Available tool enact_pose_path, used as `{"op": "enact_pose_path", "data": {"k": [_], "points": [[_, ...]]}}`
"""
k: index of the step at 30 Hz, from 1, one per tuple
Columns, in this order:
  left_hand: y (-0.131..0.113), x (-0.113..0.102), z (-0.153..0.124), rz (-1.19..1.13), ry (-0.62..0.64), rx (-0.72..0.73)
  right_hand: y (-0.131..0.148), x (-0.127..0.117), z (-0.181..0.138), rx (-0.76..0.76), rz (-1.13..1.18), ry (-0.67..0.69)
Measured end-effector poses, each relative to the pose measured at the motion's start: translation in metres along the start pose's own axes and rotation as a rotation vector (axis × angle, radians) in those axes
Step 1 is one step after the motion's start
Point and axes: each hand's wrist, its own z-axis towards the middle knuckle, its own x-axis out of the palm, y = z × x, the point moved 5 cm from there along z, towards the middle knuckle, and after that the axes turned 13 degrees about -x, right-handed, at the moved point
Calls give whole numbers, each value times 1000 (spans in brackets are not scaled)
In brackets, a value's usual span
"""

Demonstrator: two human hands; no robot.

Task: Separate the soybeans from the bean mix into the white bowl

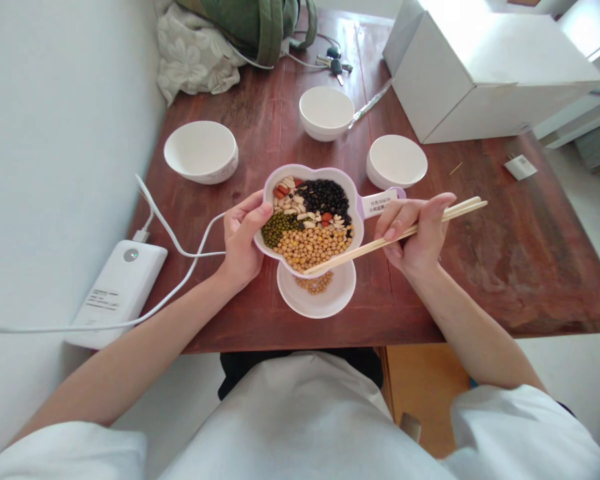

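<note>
My left hand [243,235] grips the left rim of a flower-shaped bowl [357,227] and holds it tilted above a small white dish [325,303]. The bowl holds yellow soybeans [313,247], black beans [326,195], green mung beans [277,226] and a few red and white beans. My right hand [414,233] is closed on a pair of wooden chopsticks [455,211]. Their tips rest at the bowl's near rim, over the soybeans. A few soybeans lie in the small dish below.
Three empty white bowls [201,151] [326,111] [397,161] stand further back on the wooden table [505,267]. A white box [480,73] is at the back right, a green bag [250,23] and keys [335,63] at the back. A white power bank [117,293] with cable lies left.
</note>
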Motion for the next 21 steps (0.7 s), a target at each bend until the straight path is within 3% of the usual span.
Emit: {"op": "enact_pose_path", "data": {"k": [6, 11, 21], "points": [[0, 1, 0, -11, 40, 22, 4, 0, -3, -58, -54, -76], [2, 0, -1, 5, 2, -13, 7, -1, -2, -52, -71, -79], [2, -2, -1, 27, -20, -26, 22, -8, 4, -178, -161, -165]]}}
